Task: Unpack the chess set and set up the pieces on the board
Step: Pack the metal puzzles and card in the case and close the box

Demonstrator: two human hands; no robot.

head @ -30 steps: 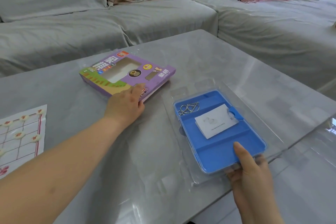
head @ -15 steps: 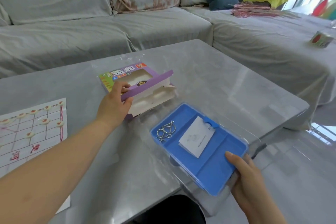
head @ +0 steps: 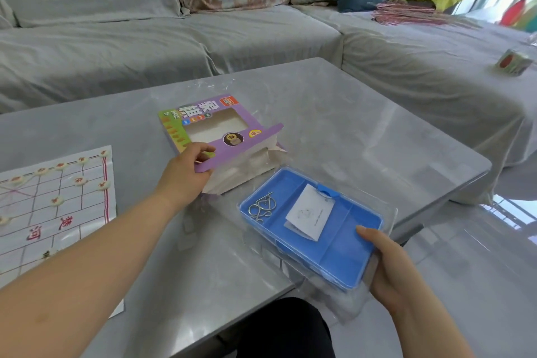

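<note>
Purple box point(head: 220, 128) and blue tray point(head: 343, 259) in hand

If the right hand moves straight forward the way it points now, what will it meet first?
The right hand grips the blue tray, so the tray leads; its far corner would probably hit the open end of the purple chess box first. Depth is unclear.

Box point(head: 209, 125) left of tray point(head: 343, 264)

surface: grey table point(head: 363, 131) | left: paper board point(head: 87, 212) | centre: purple box point(head: 203, 109) | near edge: blue tray point(head: 343, 247)
</note>
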